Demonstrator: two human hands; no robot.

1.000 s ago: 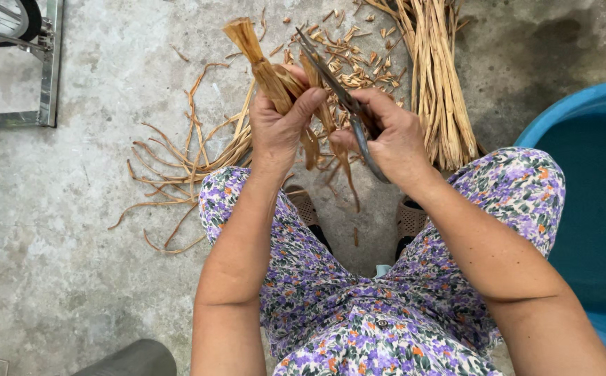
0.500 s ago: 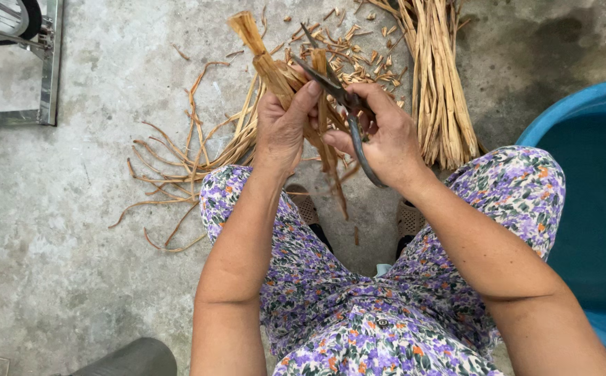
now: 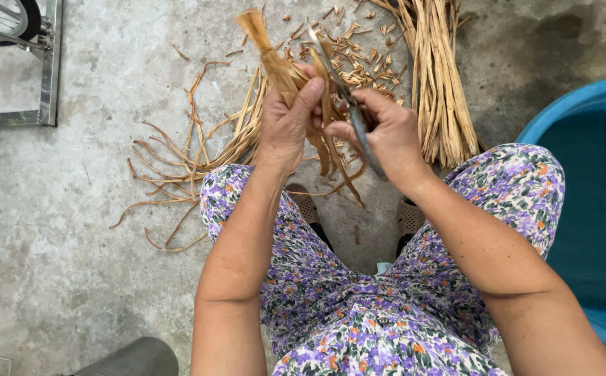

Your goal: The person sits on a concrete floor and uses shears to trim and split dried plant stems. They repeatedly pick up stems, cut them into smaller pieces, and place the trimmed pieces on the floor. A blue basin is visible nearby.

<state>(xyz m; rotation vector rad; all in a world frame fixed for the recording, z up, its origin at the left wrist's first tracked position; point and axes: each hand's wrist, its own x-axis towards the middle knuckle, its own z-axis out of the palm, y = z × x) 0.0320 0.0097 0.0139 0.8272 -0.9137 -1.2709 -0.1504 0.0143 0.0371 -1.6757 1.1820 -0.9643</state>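
Note:
My left hand (image 3: 285, 125) grips a small bundle of dried tan reed strips (image 3: 275, 66), its tied end pointing up and away, loose ends hanging down between my hands. My right hand (image 3: 386, 132) holds dark metal scissors (image 3: 345, 97), the blades lying across the strips just right of my left thumb. Both hands are raised above my knees, which are covered by purple floral trousers (image 3: 359, 306).
A thick bundle of long dried reeds (image 3: 439, 83) lies on the concrete floor beyond my right knee. Cut scraps (image 3: 359, 49) and curled strips (image 3: 178, 160) litter the floor ahead. A blue plastic tub (image 3: 588, 209) stands at right, a metal frame (image 3: 45, 83) at top left.
The bundle has been turned slightly in my left hand, and the scissors have shifted along the strips, staying close to my left thumb.

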